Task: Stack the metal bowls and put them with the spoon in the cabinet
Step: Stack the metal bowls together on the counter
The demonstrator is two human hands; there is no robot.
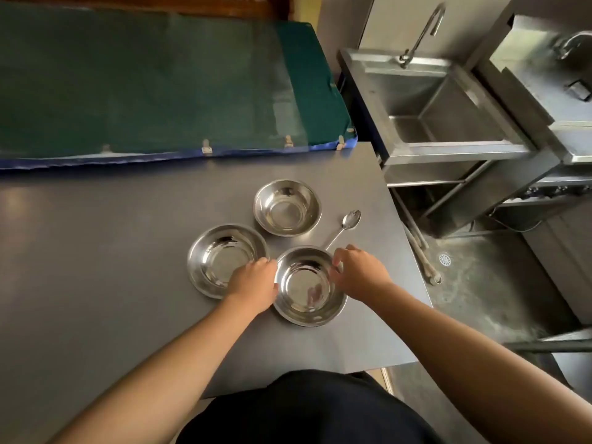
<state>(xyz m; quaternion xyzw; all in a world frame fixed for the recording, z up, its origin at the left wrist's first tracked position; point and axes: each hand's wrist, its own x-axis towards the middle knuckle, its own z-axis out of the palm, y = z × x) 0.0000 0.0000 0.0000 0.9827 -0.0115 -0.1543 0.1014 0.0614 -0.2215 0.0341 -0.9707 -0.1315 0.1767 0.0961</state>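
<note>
Three metal bowls stand apart on the grey table [96, 251]: a far bowl [287, 207], a left bowl [221, 254] and a near bowl [307, 288]. My left hand [254, 282] grips the near bowl's left rim, partly covering the left bowl's edge. On the opposite rim my right hand [360, 272] holds the same bowl. A metal spoon [347, 223] lies just right of the far bowl, its handle end running under my right fingers. No cabinet is visible.
A green padded mat [144, 84] with a blue edge borders the table's far side. To the right stand a steel sink [448, 116] with a tap [423, 30] and steel shelving [544, 91]. The table's right edge drops to a concrete floor with a drain [445, 259].
</note>
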